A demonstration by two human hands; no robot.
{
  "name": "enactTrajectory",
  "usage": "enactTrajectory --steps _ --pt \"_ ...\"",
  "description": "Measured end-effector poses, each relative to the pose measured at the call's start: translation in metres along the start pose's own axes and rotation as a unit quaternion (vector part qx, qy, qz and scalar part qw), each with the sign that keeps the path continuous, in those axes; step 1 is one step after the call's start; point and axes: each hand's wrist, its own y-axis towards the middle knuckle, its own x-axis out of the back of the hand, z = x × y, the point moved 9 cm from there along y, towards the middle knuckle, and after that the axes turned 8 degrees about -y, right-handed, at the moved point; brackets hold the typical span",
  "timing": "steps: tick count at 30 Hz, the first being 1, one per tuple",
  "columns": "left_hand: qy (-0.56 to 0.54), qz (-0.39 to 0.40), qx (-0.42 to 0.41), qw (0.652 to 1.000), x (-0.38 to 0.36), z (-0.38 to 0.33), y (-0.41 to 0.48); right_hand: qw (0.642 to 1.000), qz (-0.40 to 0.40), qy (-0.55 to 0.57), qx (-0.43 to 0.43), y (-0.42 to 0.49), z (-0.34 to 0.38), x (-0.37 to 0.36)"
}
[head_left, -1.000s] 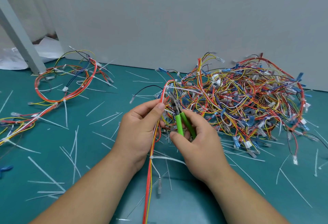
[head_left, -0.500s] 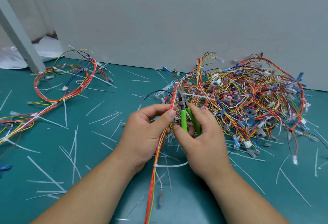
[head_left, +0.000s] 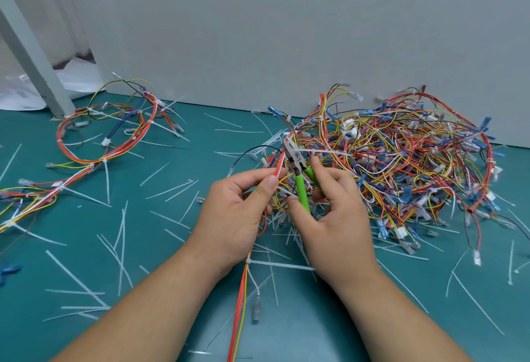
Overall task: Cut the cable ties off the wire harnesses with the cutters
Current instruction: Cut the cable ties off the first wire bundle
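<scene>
My left hand [head_left: 235, 215] pinches a bundle of red, orange and yellow wires [head_left: 242, 298] that runs down between my arms toward the bottom edge. My right hand [head_left: 332, 218] grips the green-handled cutters [head_left: 301, 181]; their metal jaws point up and left at a white cable tie [head_left: 318, 151] on the held harness just above my left thumb. A second white tie [head_left: 275, 264] still wraps the bundle below my left hand. A big tangled pile of harnesses [head_left: 401, 166] lies behind and right of my hands.
A looped harness [head_left: 109, 143] lies at the left on the teal table [head_left: 86, 247], with several cut white tie tails scattered around. A grey wall panel [head_left: 286, 32] stands behind the pile. A slanted grey post [head_left: 31, 55] stands at far left.
Both hands have shifted right and slightly away from me with the bundle. The cutters have risen, and their jaws now sit at the white tie.
</scene>
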Motion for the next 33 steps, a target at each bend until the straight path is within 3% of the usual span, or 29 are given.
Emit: enactTrajectory --steps 10,18,33 --pt "-0.034 -0.004 0.006 0.999 0.002 0.001 0.001 1.0 -0.014 -0.002 0.007 0.002 0.002 0.004" --pt "-0.037 -0.005 0.008 0.999 0.002 0.001 0.001 0.998 -0.001 0.04 -0.049 0.002 -0.006 -0.001" --pt "-0.042 0.004 0.016 0.999 0.0 0.002 0.001 1.0 0.013 0.01 -0.009 0.004 -0.007 -0.009"
